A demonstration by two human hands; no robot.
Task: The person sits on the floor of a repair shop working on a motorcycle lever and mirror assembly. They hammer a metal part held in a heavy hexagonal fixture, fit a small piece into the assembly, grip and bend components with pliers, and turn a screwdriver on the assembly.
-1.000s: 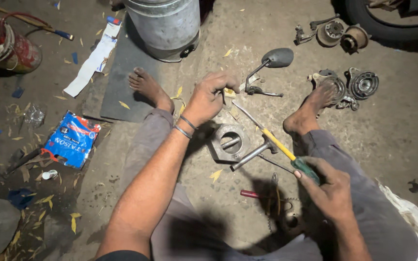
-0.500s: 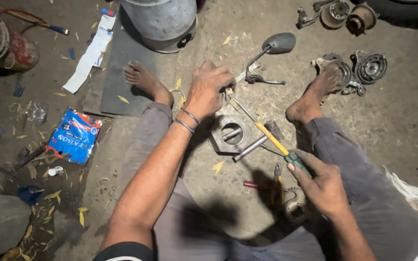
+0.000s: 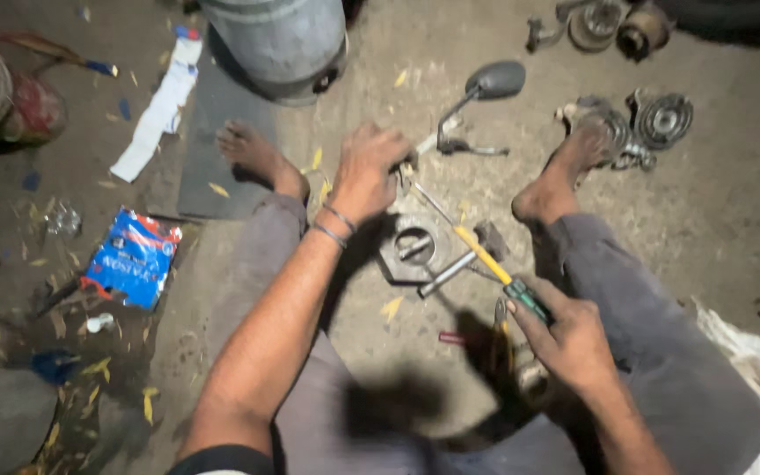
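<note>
- Head view, looking down at a person seated on a dirt floor [image 3: 380, 352] with legs spread and bare feet forward.
- The left hand [image 3: 369, 169] reaches out at arm's length, knuckles up, fingers curled tight round the far tip of a screwdriver [image 3: 477, 251]; what else it pinches cannot be told.
- The right hand [image 3: 565, 339] sits nearer the body, fist wrapped round the screwdriver's green and yellow handle.
- The shaft runs slanted between both hands, above a grey metal part [image 3: 415, 248] lying on the floor between the feet.
- A mirror [image 3: 494, 81] lies just beyond the left hand.
- A blue packet [image 3: 134, 257] lies toward the floor's left edge.
</note>
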